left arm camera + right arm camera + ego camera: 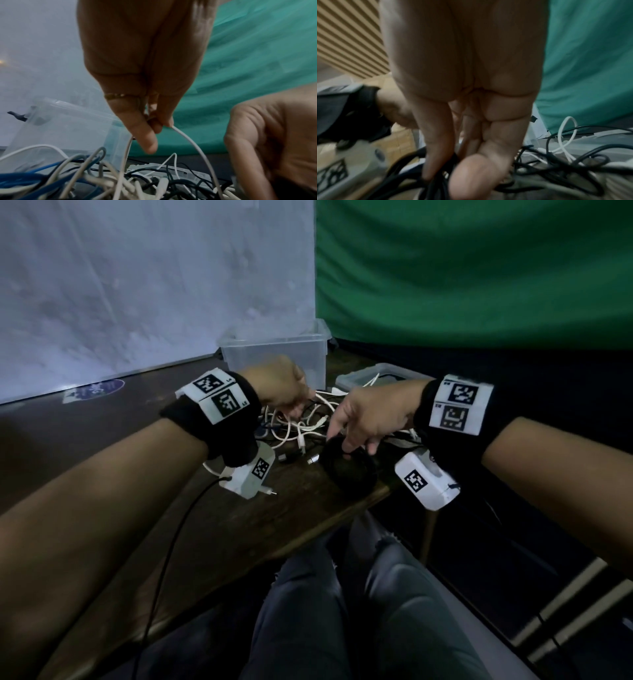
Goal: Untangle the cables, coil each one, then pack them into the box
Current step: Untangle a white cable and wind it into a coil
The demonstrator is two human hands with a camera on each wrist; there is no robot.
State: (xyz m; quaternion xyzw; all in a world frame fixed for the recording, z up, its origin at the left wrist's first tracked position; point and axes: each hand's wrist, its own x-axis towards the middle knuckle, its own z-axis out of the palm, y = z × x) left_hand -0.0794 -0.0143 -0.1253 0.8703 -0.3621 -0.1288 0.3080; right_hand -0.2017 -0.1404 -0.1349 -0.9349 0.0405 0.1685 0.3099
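Observation:
A tangle of white, black and blue cables (301, 422) lies on the brown table in front of a clear plastic box (274, 354). My left hand (284, 388) hovers over the tangle and pinches a loop of white cable (197, 146) between thumb and fingers (147, 136). My right hand (366, 422) reaches down at the tangle's right side and grips a coiled black cable (346, 467), with its fingers (440, 155) curled into the black loops (412, 174). The box looks empty from here.
A clear lid (383, 374) lies flat to the right of the box with cable ends across it. The table's near corner (342, 518) is just below the black coil, above my knees. A white wall and a green curtain (479, 268) stand behind.

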